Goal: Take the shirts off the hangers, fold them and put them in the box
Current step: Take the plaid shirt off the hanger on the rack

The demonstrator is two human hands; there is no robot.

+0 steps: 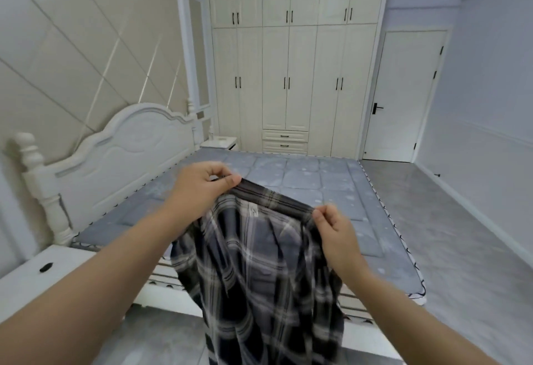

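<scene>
Here, I lose the bottom of the plaid shirt (259, 272) where it runs off the lower edge of my view, and the whole picture is slightly smeared, so the small white label inside the collar is unreadable to me. I cannot tell whether a hanger sits inside the cloth, since the folds hide everything behind them.

My left hand (202, 185) is raised in front of me, forearm stretched forward, thumb and curled fingers pinching one end of the collar band. My right hand (334, 227) sits lower and nearer, pinching the other end between thumb and forefinger, the remaining fingers curled in. Between them the collar is pulled taut on a slant, and the shirt hangs down in the air in front of the bed (302, 174).

The shirt is soft woven cloth, dark navy and black checks crossed with pale lines, falling in loose vertical folds. The mattress is grey-blue and quilted in squares; the headboard (121, 148) is white, carved and curved.
</scene>
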